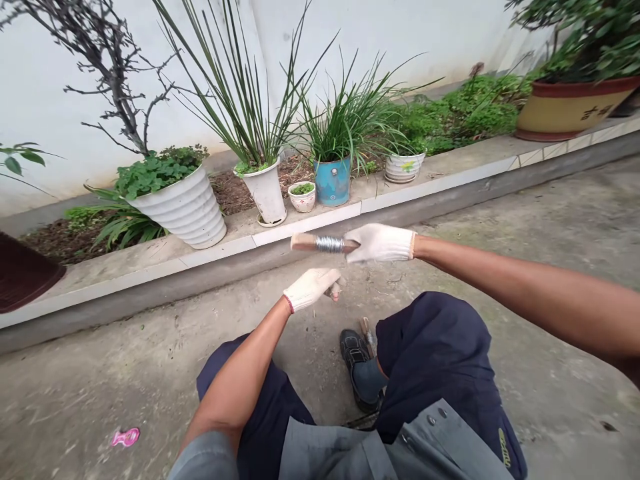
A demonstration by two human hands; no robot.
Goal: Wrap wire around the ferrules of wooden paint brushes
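In the head view, my right hand (pixel 383 242), in a white knit glove, is closed round one end of a wooden stick. Silvery wire (pixel 329 244) is wound in a thick coil about the stick's middle, and the bare wooden end (pixel 301 241) points left. Just below and to the left is my left hand (pixel 311 288), also gloved, with its fingers curled together. Whether a thin strand is pinched in them cannot be made out. A second wooden stick (pixel 367 329) lies on the ground beside my dark shoe (pixel 354 350), partly hidden by my leg.
Along the raised tiled ledge (pixel 310 223) stand a ribbed white pot (pixel 185 207), a tall white pot (pixel 267 193), a tiny pot (pixel 303 199), a blue pot (pixel 333 181) and a yellow-brown planter (pixel 570 110). A pink object (pixel 126 437) lies on the concrete at lower left.
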